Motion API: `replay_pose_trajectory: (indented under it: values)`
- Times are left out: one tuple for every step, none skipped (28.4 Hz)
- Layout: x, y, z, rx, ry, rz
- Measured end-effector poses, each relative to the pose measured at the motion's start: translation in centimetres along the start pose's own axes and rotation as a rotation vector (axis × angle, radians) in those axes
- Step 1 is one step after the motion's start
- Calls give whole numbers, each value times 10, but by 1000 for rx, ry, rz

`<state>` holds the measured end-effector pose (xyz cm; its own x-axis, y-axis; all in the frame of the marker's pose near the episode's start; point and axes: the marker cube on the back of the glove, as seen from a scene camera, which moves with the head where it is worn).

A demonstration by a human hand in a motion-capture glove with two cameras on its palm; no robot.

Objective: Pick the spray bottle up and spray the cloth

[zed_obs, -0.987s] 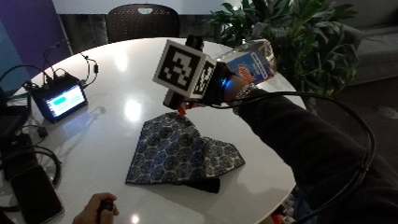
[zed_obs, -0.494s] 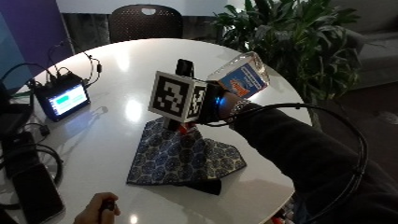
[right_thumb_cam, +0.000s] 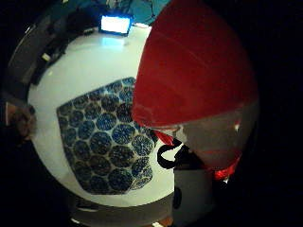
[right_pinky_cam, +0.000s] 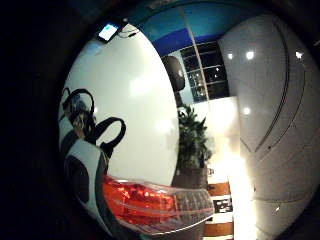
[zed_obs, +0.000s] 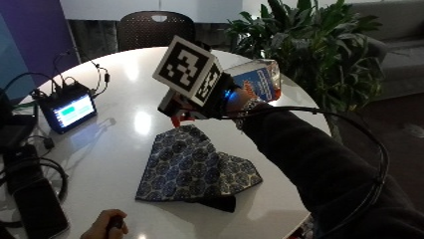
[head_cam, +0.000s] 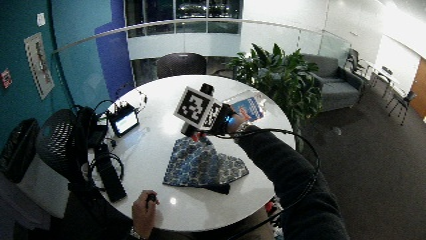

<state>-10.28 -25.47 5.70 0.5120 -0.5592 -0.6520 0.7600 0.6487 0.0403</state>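
Observation:
In the outside view my gloved right hand grips a clear spray bottle with a blue and red label, tilted in the air above the white round table. Its red spray head hangs just over the far edge of a blue patterned cloth lying flat on the table. The wide outside view shows the same bottle, hand and cloth. The thumb side palm view is largely filled by the red spray head, with the cloth beneath. The bottle's body crosses the little finger side palm view.
A small lit screen device with cables stands on the table's left side. Black cables and a dark phone lie at the near left edge. A bare hand rests at the front edge. A plant and chair stand behind.
My hand with the bottle dipped toward the cloth half a second ago and has since come back up a little. The cloth has stayed where it was.

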Motion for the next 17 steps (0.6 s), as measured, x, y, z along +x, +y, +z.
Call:
replay_pose_trajectory:
  values:
    - [2, -5, -5, 10, -25, 24]
    - [4, -10, -10, 22, -54, 49]
    - [6, -15, -16, 35, -88, 76]
    - [8, -19, -21, 50, -128, 104]
    - [10, -24, -26, 67, -173, 133]
    - [12, -28, -30, 85, -221, 160]
    - [13, -32, -34, 104, -272, 186]
    - [13, -35, -37, 122, -323, 209]
    - [11, -38, -40, 138, -373, 230]
    - [9, -40, -43, 153, -423, 247]
    - [5, -42, -46, 167, -472, 263]
    - [1, -43, -48, 180, -522, 280]
    - [-2, -44, -50, 192, -573, 297]
    - [-6, -44, -52, 205, -624, 316]
    - [-9, -45, -54, 218, -674, 335]
    - [-12, -45, -56, 234, -725, 356]
    - [-15, -45, -56, 252, -775, 378]
